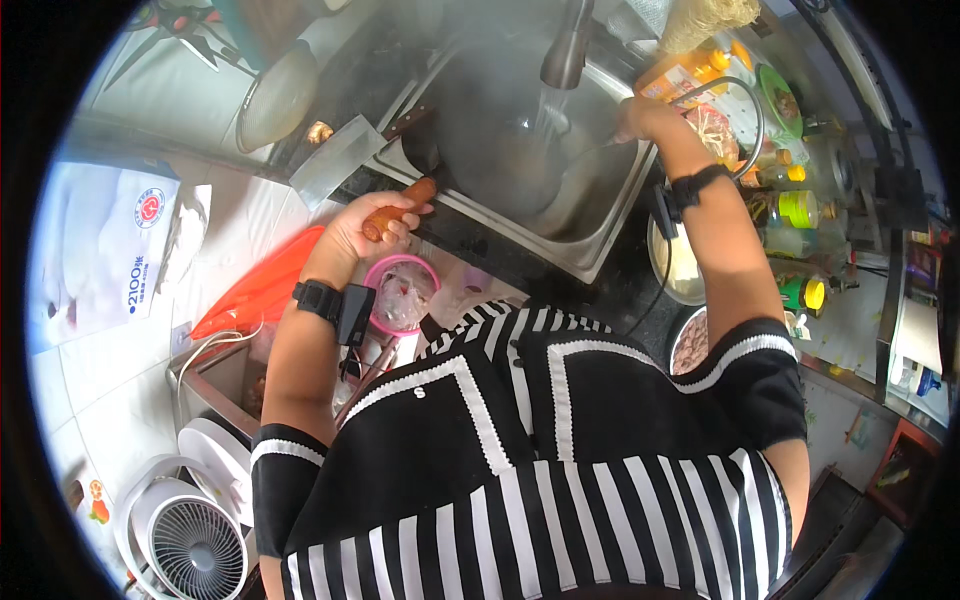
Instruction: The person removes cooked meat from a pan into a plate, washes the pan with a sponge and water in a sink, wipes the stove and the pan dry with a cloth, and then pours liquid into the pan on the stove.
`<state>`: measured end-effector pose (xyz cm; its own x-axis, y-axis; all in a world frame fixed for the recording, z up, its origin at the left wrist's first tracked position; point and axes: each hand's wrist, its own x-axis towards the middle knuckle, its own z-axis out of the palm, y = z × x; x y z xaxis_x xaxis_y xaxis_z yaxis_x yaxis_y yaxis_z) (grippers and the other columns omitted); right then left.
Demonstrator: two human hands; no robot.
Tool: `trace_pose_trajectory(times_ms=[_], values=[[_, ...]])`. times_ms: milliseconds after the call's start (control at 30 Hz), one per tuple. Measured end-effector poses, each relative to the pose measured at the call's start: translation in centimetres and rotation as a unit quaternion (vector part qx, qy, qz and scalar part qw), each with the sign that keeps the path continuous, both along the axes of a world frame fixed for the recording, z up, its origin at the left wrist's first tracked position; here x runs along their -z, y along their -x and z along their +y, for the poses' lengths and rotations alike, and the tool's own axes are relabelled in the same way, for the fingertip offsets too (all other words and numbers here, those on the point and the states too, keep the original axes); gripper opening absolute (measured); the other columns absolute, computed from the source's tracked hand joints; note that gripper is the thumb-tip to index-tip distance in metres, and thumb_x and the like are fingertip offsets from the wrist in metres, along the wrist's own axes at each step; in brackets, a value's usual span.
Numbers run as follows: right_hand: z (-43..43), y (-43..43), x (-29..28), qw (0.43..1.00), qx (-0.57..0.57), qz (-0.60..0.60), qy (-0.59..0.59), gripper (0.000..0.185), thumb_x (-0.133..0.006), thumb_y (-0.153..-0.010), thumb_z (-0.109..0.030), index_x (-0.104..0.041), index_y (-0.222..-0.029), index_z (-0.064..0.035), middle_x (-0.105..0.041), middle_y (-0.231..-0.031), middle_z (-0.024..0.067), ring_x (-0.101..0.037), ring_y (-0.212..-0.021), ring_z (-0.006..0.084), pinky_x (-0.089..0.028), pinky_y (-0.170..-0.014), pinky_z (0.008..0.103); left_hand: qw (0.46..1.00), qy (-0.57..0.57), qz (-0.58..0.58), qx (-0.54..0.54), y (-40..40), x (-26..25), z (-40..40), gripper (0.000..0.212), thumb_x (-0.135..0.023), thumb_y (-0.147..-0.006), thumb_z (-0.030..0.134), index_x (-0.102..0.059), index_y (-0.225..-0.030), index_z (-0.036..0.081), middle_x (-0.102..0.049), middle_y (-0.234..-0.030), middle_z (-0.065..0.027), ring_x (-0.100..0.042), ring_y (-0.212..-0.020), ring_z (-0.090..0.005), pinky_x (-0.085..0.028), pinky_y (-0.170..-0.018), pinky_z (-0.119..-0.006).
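Observation:
My left hand (pixel 390 217) is closed round the wooden handle (pixel 399 209) of a dark wok. The wok (pixel 487 150) lies in a stainless-steel sink (pixel 592 251), partly hidden by steam. Water runs into it from a pull-down faucet (pixel 564 60). At the sink's right rim, my right hand (pixel 636 120) grips something at the end of a pale, curved shape in the wok; steam blurs it and I cannot tell what it is. A cleaver (pixel 337 161) with a brown handle rests across the sink's left corner, near my left hand.
A piece of ginger (pixel 319 133) and a mesh strainer (pixel 277 97) are at the upper left. A pink-rimmed bin (pixel 403 294) stands below my left hand. Right of the sink are a bowl (pixel 675 259), a bowl of meat (pixel 690 345) and several bottles (pixel 799 210). A fan (pixel 199 551) stands lower left.

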<state>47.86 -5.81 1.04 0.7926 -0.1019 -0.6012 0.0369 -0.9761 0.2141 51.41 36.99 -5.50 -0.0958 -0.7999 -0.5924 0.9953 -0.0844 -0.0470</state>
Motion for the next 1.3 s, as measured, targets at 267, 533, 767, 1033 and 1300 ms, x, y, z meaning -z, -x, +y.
trace_pose_trajectory(times_ms=[267,533,767,1033,1300], values=[[0.2,0.6,-0.6,0.978,0.081,0.118,-0.155,0.043,-0.054,-0.082,-0.046,-0.065,-0.090,-0.0048,-0.060,-0.067,0.0101,-0.056,-0.057,0.0189,-0.044,-0.055,0.0341,0.998,-0.001,0.050,-0.035,-1.7,1.3,0.8,0.044,-0.047,-0.089,0.017,-0.034,-0.123,-0.007,-0.048,-0.074,-0.0086,-0.045,-0.046,-0.0105,-0.032,-0.034,-0.018],[-6.2,1.1,7.3,0.871,0.144,0.255,-0.395,0.034,-0.055,-0.084,-0.046,-0.067,-0.093,-0.0159,-0.041,-0.048,-0.0041,-0.032,-0.037,0.0040,-0.025,-0.035,0.0205,0.999,0.025,0.025,-0.037,-1.9,0.9,0.6,0.044,-0.052,-0.086,0.018,-0.037,-0.115,-0.011,-0.048,-0.070,-0.0080,-0.042,-0.045,-0.0096,-0.039,-0.036,-0.017],[9.2,2.6,9.0,0.957,0.257,-0.066,-0.116,0.034,-0.050,-0.083,-0.022,-0.059,-0.113,-0.0075,-0.057,-0.117,0.0135,-0.054,-0.109,0.0286,-0.045,-0.087,0.0362,0.985,0.039,0.137,-0.099,0.2,0.8,0.6,0.045,-0.052,-0.084,0.016,-0.036,-0.118,-0.008,-0.044,-0.070,-0.0034,-0.041,-0.048,-0.0075,-0.033,-0.037,-0.015],[9.2,2.6,0.2,0.986,0.143,-0.076,0.051,0.024,-0.051,-0.083,-0.016,-0.066,-0.100,-0.0120,-0.063,-0.108,0.0082,-0.060,-0.101,0.0261,-0.050,-0.078,0.0365,0.955,0.089,0.227,-0.168,4.6,1.2,-2.3,0.046,-0.052,-0.085,0.021,-0.036,-0.118,-0.008,-0.043,-0.072,-0.0037,-0.043,-0.052,-0.0096,-0.037,-0.042,-0.019],[6.2,0.0,2.7,0.978,0.131,-0.156,-0.038,0.025,-0.061,-0.078,-0.027,-0.065,-0.098,-0.0120,-0.064,-0.100,0.0102,-0.060,-0.097,0.0284,-0.049,-0.077,0.0389,0.945,0.120,0.259,-0.160,3.0,1.1,-1.3,0.046,-0.053,-0.084,0.018,-0.034,-0.118,-0.007,-0.047,-0.076,-0.0051,-0.047,-0.053,-0.0107,-0.039,-0.043,-0.019]])
